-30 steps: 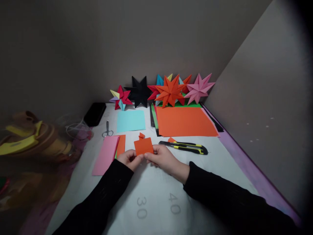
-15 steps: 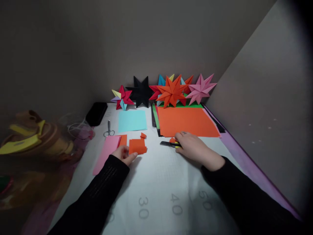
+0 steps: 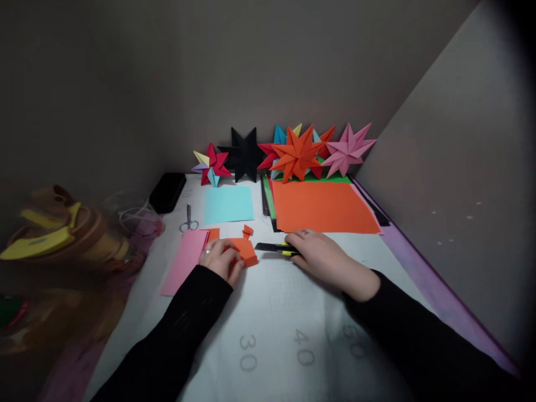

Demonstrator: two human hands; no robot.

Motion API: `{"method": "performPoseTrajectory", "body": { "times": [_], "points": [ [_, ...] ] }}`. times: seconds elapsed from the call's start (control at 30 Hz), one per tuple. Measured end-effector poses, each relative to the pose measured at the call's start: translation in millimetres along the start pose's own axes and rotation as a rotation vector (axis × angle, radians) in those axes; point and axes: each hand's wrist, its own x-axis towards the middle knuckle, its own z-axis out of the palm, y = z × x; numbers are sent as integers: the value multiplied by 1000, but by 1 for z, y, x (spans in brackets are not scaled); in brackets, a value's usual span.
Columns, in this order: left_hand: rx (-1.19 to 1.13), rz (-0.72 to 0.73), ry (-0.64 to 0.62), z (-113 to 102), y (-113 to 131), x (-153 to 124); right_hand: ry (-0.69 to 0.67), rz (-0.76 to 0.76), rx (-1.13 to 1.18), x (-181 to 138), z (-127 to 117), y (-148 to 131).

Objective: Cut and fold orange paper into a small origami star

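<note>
My left hand (image 3: pixel 220 258) lies with curled fingers pressed on a folded orange paper piece (image 3: pixel 246 251) on the white mat (image 3: pixel 272 324). My right hand (image 3: pixel 322 257) is closed around a black and yellow utility knife (image 3: pixel 272 247), whose tip points left toward the orange piece. A small orange scrap (image 3: pixel 248 230) sits just behind the folded piece. A pink sheet (image 3: pixel 186 259) lies to the left of my left hand.
Scissors (image 3: pixel 189 219) and a light blue square (image 3: pixel 228 204) lie further back. A large orange sheet (image 3: pixel 322 206) tops a paper stack at right. Several paper stars (image 3: pixel 297 153) lean on the back wall. A black case (image 3: pixel 167 191) and a cluttered pile (image 3: pixel 58 234) sit left.
My right hand left the orange piece, reached right, took the utility knife and brought it left toward the piece. My left hand moved on top of the orange piece.
</note>
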Motion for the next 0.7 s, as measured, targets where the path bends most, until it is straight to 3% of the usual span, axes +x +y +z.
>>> {"method": "performPoseTrajectory", "body": {
  "times": [0.13,0.33,0.47,0.57,0.7],
  "points": [
    [-95,51,-97,-2,6,-4,-1,-3,-17,7,13,-14],
    [-183,-116,-163,7,3,-5,-18,-93,-36,5,18,-3],
    [-144,-148,-151,10,0,-4,-26,-132,-46,3,18,2],
    [-131,-95,-152,9,-2,-2,-27,-162,-39,3,18,1],
    [-184,13,-263,7,-3,1,-14,-181,-44,3,17,1]
  ]
}}
